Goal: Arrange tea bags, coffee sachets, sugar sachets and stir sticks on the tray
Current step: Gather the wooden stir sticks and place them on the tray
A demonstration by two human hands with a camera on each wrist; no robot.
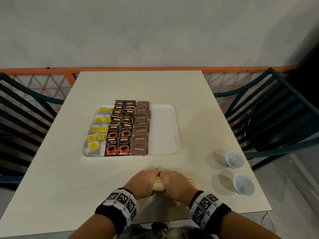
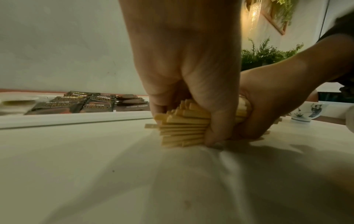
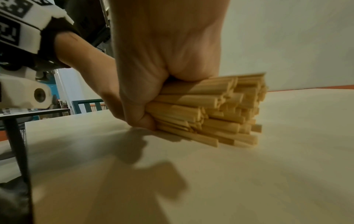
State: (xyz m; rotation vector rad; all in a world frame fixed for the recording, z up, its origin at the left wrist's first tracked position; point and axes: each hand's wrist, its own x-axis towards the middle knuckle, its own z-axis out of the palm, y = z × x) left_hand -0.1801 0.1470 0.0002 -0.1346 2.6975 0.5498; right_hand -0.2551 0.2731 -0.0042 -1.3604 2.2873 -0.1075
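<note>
A thick bundle of wooden stir sticks (image 1: pixel 158 185) (image 2: pixel 184 125) (image 3: pixel 214 109) lies on the table near its front edge. My left hand (image 1: pixel 146 181) (image 2: pixel 187 84) grips its left part and my right hand (image 1: pixel 174 183) (image 3: pixel 153 84) grips its right part, side by side. The white tray (image 1: pixel 164 131) (image 2: pixel 76 119) sits further back. On it lie tea bags (image 1: pixel 96 131) with yellow tags at the left, black coffee sachets (image 1: pixel 120 131) (image 2: pixel 76 103) in the middle, and brown sugar sachets (image 1: pixel 140 130) (image 2: pixel 132 103). The tray's right third is bare.
Two small white cups (image 1: pixel 233 159) (image 1: pixel 243 184) stand at the table's right edge; one cup (image 2: pixel 310 112) shows in the left wrist view. Dark slatted chairs (image 1: pixel 25 118) (image 1: pixel 276 114) flank the table. An orange railing (image 1: pixel 138 69) runs behind it.
</note>
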